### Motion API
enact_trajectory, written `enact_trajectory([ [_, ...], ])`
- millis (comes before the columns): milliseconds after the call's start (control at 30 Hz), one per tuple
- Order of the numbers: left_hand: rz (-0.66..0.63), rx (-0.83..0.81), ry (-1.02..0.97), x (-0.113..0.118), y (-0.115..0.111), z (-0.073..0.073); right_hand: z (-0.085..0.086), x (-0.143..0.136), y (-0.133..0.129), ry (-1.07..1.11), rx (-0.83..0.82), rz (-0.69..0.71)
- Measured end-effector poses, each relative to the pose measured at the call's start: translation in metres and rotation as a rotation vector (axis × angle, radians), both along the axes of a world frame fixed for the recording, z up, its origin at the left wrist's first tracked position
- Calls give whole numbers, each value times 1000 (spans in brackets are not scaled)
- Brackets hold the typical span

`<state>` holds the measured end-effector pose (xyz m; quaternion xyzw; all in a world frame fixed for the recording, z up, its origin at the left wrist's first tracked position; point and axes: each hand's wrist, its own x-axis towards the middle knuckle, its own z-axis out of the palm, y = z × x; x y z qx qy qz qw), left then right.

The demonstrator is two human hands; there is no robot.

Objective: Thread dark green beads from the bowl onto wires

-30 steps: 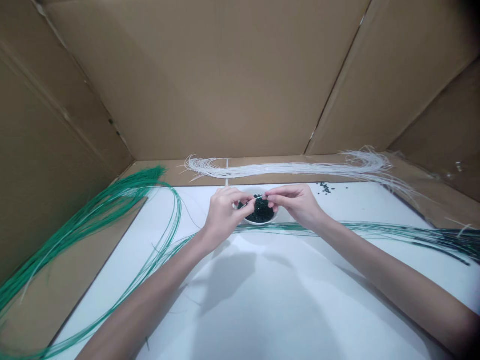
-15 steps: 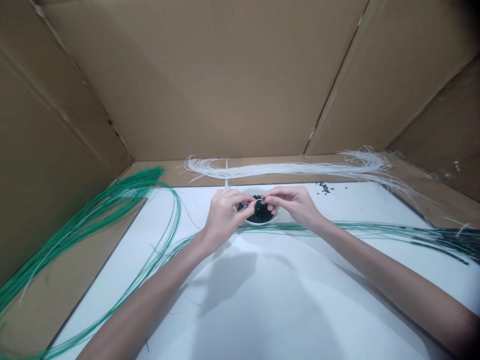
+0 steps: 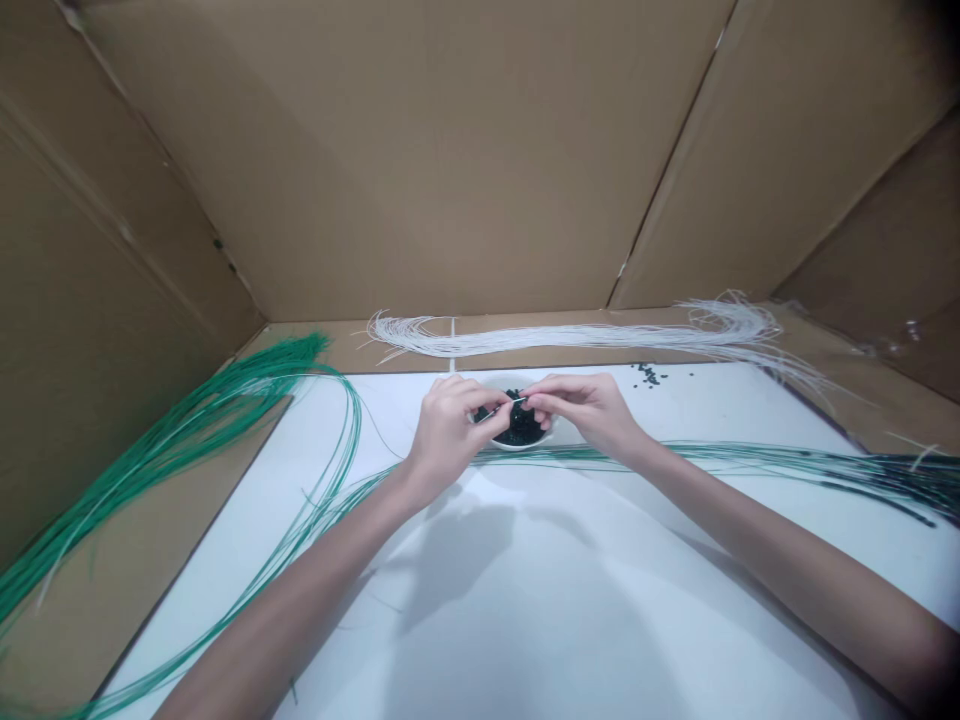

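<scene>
Over a white bowl (image 3: 525, 446) of small dark pieces (image 3: 519, 430), my left hand (image 3: 459, 420) pinches a thin pale strand (image 3: 518, 400) between thumb and fingers. My right hand (image 3: 577, 405) comes from the other side, its thumb and index finger closed at the strand's right end. Whether a small piece is between those right fingertips is too small to tell. Long green strands (image 3: 720, 455) run behind my wrists and past the near side of the bowl.
A bundle of white strands (image 3: 540, 340) lies along the back by the cardboard wall (image 3: 420, 160). Green strands (image 3: 187, 430) are heaped at the left. Loose dark pieces (image 3: 651, 376) lie right of the bowl. Dark-covered strand ends (image 3: 915, 485) are at far right.
</scene>
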<state>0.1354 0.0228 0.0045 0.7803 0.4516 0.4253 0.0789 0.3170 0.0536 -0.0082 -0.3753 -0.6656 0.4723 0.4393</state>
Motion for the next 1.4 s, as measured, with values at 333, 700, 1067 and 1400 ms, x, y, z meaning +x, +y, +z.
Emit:
enact_trajectory([
  [333, 3, -1, 3, 1, -1, 2, 5, -3, -4, 22, 3, -17],
  [700, -29, 135, 85, 0, 4, -12, -3, -1, -2, -15, 38, -17],
  [1067, -23, 21, -4, -2, 4, -8, 4, 2, -2, -130, 144, 124],
  [1400, -165, -775, -420, -7, 10, 16, 2, 1, -1, -239, 161, 38],
])
